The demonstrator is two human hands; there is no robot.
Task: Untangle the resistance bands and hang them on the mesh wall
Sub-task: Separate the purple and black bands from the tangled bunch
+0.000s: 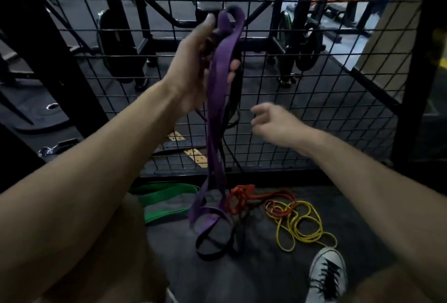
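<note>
Up against the mesh wall (302, 99), at centre: left hand (193, 65) raised high, grip curled round the upper part of the purple band (219, 99), thumb up beside the top loop, fingertips wrapped over the strap's right edge. Hanging straight down from that grip, long axis vertical, lower loops reaching the floor (254, 266). Tangled with a black band (212, 244), running down behind the purple strap and ending in a loop on the floor. Lower and to the right, right hand (273, 123), fingers loosely bent, grip holding nothing, just beside the hanging straps at mid-height and plainly the nearer hand to the free lengths below the left grip. Likely next: reaching leftward to part purple from black. On the floor beneath: green band (167, 200) at left, orange band (242, 198) and yellow band (302, 227) in loose coils at right, none hung yet.
</note>
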